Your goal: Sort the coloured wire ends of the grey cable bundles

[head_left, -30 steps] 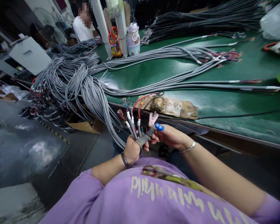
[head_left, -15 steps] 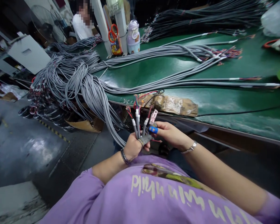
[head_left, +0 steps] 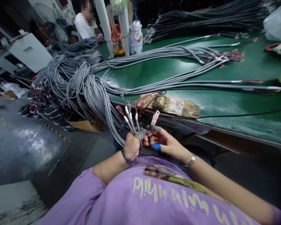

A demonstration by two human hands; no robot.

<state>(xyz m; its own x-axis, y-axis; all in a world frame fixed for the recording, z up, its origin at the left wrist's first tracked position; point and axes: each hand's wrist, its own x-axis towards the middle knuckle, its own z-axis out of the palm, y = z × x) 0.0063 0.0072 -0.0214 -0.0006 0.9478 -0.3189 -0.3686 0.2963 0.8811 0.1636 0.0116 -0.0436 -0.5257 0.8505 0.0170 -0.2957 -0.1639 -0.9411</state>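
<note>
1. Hand, right: thumb in blue cover, now parted from the forefinger and lowered; half a second ago the two lay close together beneath the pink holed piece. Forefinger in grey cover, extended. Whether the curled fingers grip anything, cannot tell.
2. Hand, left: clamped round several grey cables, thumb likewise in grey; hold unchanged.
3. Significance, as judged: bundle appears steadied by the left, while the right seems to have let go of a pinch, leaving thumb and forefinger free for the wires.
4. Cables, held: in front of the body, just off the near edge of the table; white collars, coloured wire ends splayed upward. Now leaning further left; more upright in the earlier frame.
5. Wires, red: between the hands, near the right fingertips; contact unclear.
6. Piece, pink: tilted, just above the right forefinger; support hidden.
7. Cardboard, taped: along the table edge, unmoved.
</note>
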